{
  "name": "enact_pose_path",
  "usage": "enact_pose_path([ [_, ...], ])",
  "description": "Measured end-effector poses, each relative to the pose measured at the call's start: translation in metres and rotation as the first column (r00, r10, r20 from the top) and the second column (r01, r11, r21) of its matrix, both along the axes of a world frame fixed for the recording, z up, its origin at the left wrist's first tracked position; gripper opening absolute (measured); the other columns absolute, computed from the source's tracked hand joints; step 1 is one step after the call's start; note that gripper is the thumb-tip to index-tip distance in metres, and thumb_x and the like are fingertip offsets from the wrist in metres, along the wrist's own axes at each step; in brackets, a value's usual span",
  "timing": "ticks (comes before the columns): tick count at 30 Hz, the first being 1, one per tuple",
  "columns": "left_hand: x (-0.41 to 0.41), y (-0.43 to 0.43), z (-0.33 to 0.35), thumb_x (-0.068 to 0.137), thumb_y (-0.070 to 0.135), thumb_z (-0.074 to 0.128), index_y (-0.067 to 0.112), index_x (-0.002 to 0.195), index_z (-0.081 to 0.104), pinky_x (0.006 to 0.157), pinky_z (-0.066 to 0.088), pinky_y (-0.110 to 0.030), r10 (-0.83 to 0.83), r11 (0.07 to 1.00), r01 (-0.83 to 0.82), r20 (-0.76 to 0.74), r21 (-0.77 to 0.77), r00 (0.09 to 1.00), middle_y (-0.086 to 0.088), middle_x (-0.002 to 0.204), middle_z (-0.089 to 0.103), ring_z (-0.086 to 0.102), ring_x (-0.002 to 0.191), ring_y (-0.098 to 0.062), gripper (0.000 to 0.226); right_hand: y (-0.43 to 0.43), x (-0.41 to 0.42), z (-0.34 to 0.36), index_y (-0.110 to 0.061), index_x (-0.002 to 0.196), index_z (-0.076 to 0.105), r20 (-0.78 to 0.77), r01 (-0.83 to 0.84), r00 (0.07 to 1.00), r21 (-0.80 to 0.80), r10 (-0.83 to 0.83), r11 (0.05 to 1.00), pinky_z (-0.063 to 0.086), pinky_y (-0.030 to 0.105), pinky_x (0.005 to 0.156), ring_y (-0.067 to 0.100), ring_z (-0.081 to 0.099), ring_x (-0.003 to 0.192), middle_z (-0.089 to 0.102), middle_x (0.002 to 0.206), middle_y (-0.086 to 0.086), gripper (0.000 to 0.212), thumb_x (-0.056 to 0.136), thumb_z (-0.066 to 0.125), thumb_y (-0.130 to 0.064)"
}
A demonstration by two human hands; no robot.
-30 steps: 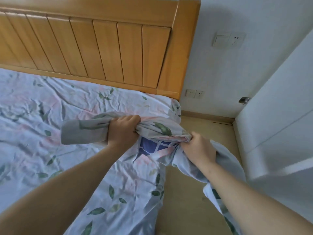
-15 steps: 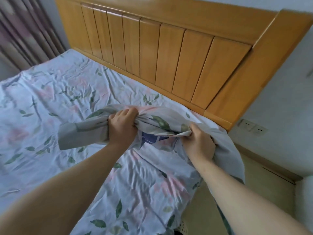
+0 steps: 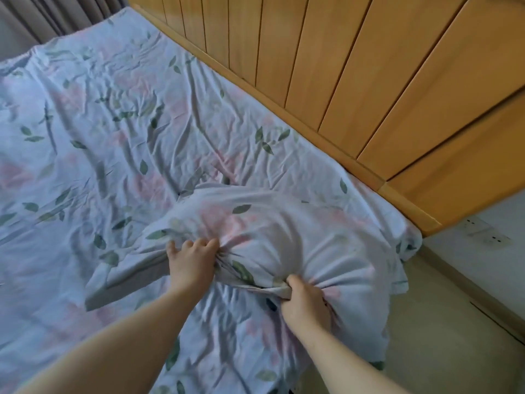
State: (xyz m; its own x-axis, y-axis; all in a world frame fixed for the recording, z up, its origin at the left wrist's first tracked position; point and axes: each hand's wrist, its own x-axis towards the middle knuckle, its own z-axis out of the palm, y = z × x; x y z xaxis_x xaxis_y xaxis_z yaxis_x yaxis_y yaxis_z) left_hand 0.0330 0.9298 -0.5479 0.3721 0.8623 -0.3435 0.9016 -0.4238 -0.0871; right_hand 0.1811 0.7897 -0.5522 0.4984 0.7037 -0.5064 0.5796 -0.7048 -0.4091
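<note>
A pale blue bed sheet (image 3: 119,132) printed with pink flowers and green leaves covers the mattress, wrinkled all over. Its near corner part is bunched into a billowed fold (image 3: 272,223) close to the headboard end. My left hand (image 3: 191,263) grips a gathered bunch of that fold, with a grey band of the sheet's edge trailing to its left. My right hand (image 3: 305,304) grips another bunch of the same fold lower and to the right, near the bed's side edge. Cloth radiates in tight pleats from both fists.
A wooden slatted headboard (image 3: 355,69) runs along the far right side of the bed. Curtains (image 3: 42,15) hang at the top left. Beige floor (image 3: 443,336) lies beyond the bed's corner, with a white wall and sockets (image 3: 483,234) beside it.
The view swung left and closer to the bed. Both hands carried the bunched sheet up over the mattress corner; the fold now billows wide and the dark blue patch underneath is covered.
</note>
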Motion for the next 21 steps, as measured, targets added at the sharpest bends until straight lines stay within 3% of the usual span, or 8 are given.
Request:
enact_pose_path([
  [4,-0.028,-0.019,-0.025,0.086,0.009,0.044,0.030,0.117,0.044,0.107,0.020,-0.056,-0.047,0.979,0.026,-0.103,-0.203,0.994,0.004,0.120,0.056,0.047,0.116,-0.024,0.038,-0.016,-0.015,-0.027,-0.022,0.064,0.034,-0.198,-0.058,0.980,-0.282,0.001,0.958,0.034,0.032,0.073,0.030,0.054,0.099,0.061,0.095,0.006,0.020,0.079,0.046,-0.017],
  [7,-0.029,-0.021,-0.027,0.078,0.020,0.052,0.035,0.116,0.045,0.103,0.026,-0.051,-0.007,0.933,-0.011,-0.049,-0.361,0.999,0.007,0.120,0.058,0.046,0.116,-0.022,0.041,-0.013,-0.016,-0.035,-0.022,0.068,0.051,-0.378,-0.067,0.920,-0.405,-0.100,0.912,0.049,0.037,0.084,0.027,0.060,0.092,0.063,0.089,0.003,0.012,0.071,0.055,-0.034],
  [9,-0.021,-0.016,-0.027,0.078,0.031,0.054,0.036,0.118,0.048,0.099,0.030,-0.041,0.034,0.954,0.003,0.117,-0.301,0.993,0.006,0.123,0.055,0.043,0.118,-0.021,0.040,-0.005,-0.011,-0.038,-0.021,0.078,0.058,-0.280,0.054,0.951,-0.261,-0.129,0.964,0.048,0.032,0.079,0.027,0.061,0.094,0.065,0.093,0.004,0.013,0.075,0.056,-0.033],
  [12,-0.004,-0.001,-0.033,0.080,0.050,0.058,0.037,0.131,0.039,0.103,0.027,-0.042,0.023,0.982,0.025,0.252,-0.188,0.967,0.001,0.139,0.037,0.027,0.130,-0.027,0.056,0.009,0.001,-0.045,-0.024,0.120,0.054,0.150,0.036,0.988,-0.009,-0.034,0.999,0.040,0.036,0.094,0.029,0.047,0.120,0.052,0.133,0.005,0.043,0.079,0.060,-0.035],
  [14,0.005,0.009,-0.042,0.076,0.061,0.059,0.046,0.139,0.019,0.108,0.020,-0.055,0.024,0.965,0.031,0.205,-0.261,0.978,0.000,0.154,0.010,0.005,0.140,-0.033,0.076,0.017,0.010,-0.052,-0.032,0.142,0.028,0.212,0.001,0.977,-0.131,0.027,0.991,0.028,0.049,0.107,0.031,0.024,0.139,0.018,0.156,0.003,0.076,0.077,0.063,-0.049],
  [16,0.013,0.017,-0.058,0.071,0.064,0.062,0.052,0.139,0.003,0.106,0.014,-0.067,0.064,0.931,-0.010,0.135,-0.364,0.989,0.004,0.156,-0.013,-0.014,0.141,-0.036,0.091,0.024,0.021,-0.065,-0.038,0.146,0.007,0.173,-0.001,0.984,-0.239,0.043,0.971,0.020,0.060,0.108,0.033,0.004,0.145,-0.005,0.159,0.001,0.097,0.071,0.063,-0.061],
  [18,0.019,0.025,-0.078,0.070,0.062,0.065,0.054,0.138,0.001,0.102,0.011,-0.073,0.104,0.910,-0.056,0.097,-0.410,0.990,0.005,0.156,-0.017,-0.020,0.140,-0.038,0.094,0.030,0.030,-0.083,-0.039,0.147,-0.001,0.152,-0.031,0.985,-0.300,0.079,0.954,0.018,0.065,0.107,0.034,-0.003,0.145,-0.009,0.159,0.002,0.104,0.069,0.063,-0.065],
  [21,0.031,0.033,-0.101,0.078,0.055,0.060,0.049,0.139,0.014,0.100,0.010,-0.077,0.079,0.900,-0.062,0.021,-0.431,0.997,0.006,0.157,-0.009,-0.018,0.140,-0.040,0.076,0.040,0.040,-0.111,-0.036,0.147,0.002,0.168,-0.109,0.969,-0.364,0.181,0.925,0.018,0.067,0.105,0.031,0.005,0.145,0.007,0.159,0.001,0.094,0.076,0.058,-0.061],
])
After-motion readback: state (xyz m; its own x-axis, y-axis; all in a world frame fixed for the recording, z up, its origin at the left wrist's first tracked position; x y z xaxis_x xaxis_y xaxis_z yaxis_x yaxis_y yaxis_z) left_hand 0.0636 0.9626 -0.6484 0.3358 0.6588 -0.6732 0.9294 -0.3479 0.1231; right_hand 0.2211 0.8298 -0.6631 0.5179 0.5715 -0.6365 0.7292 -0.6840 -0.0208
